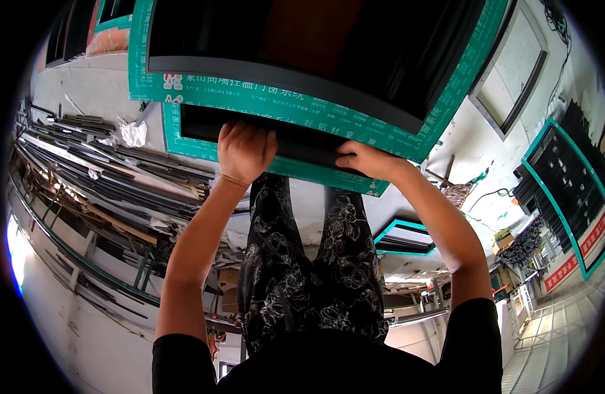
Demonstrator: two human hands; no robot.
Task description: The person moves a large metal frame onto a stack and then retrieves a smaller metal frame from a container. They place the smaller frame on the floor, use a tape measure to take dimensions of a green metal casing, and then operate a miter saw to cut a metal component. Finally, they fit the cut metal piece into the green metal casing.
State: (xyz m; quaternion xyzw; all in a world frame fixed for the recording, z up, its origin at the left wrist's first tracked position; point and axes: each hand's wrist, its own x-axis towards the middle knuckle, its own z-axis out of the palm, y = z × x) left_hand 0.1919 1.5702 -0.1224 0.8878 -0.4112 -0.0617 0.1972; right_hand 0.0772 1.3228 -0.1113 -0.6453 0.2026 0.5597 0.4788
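Two dark window frames with green printed protective film lie one above the other in front of me. The upper frame (243, 85) is the larger in view and covers part of the lower frame (193, 146). My left hand (245, 152) is closed over the near bar of the lower frame, its fingers bent into the dark opening. Further right, my right hand (371, 159) grips the same bar, thumb and fingers bent inward. Between the hands runs the bar's dark inner face. The fingertips are partly hidden in shadow.
Long dark profiles (119, 167) are piled on the left beside a crumpled white sheet (132, 133). A small green-edged frame (405, 236) lies on the floor near my legs. At right are a grey frame (512, 111) and a tall green-edged frame (563, 190).
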